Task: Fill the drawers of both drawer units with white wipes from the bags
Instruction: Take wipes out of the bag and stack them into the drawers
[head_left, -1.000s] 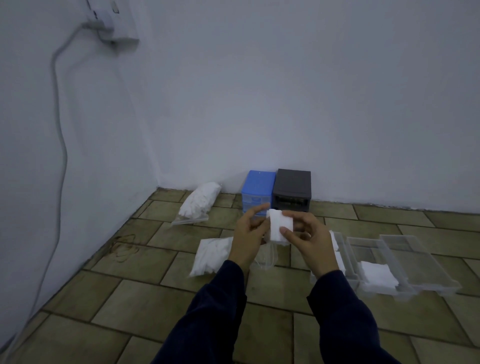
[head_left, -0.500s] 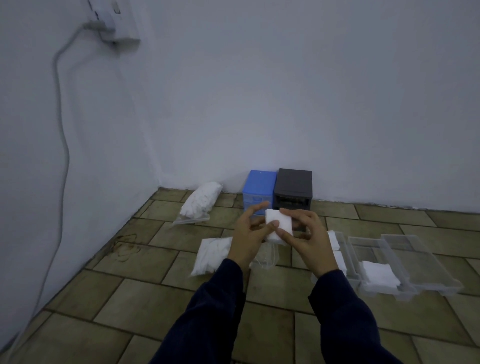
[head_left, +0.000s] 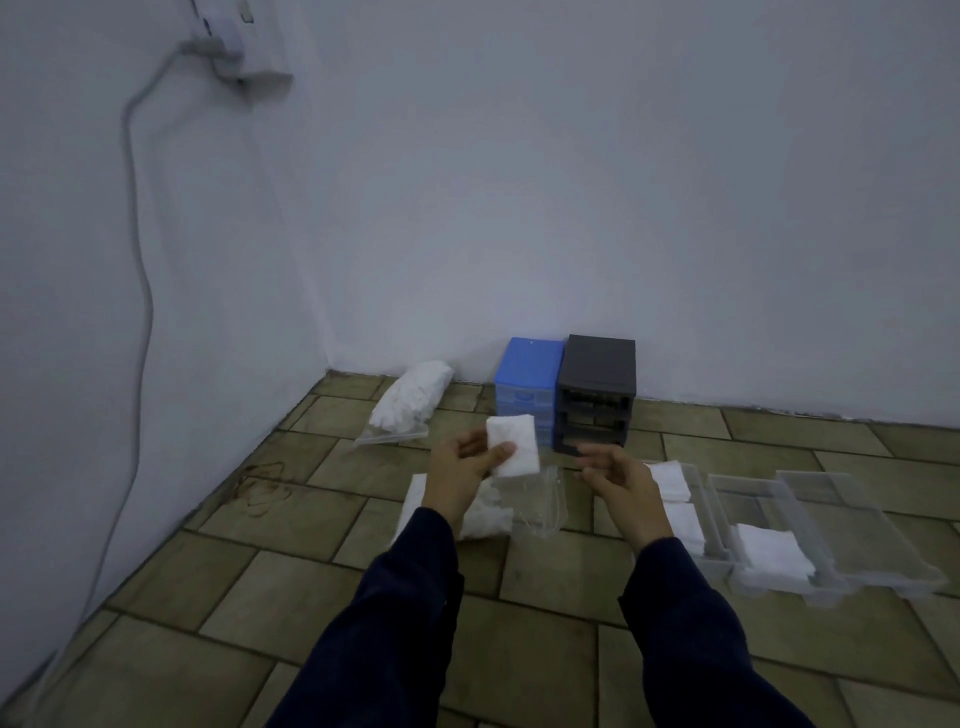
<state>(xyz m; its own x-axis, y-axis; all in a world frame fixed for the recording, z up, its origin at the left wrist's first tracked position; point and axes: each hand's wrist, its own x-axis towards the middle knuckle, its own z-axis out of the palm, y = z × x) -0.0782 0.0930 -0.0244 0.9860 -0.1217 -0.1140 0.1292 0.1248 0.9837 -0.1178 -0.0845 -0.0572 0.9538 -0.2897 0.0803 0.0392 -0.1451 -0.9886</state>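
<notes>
the left hand pinches a folded white square wipe between thumb and fingers, held up in front of the blue plastic drawer unit — the right hand is beside it, apart, fingers loosely spread, holding nothing. clear plastic drawers lie on the tiled floor to the right.
</notes>
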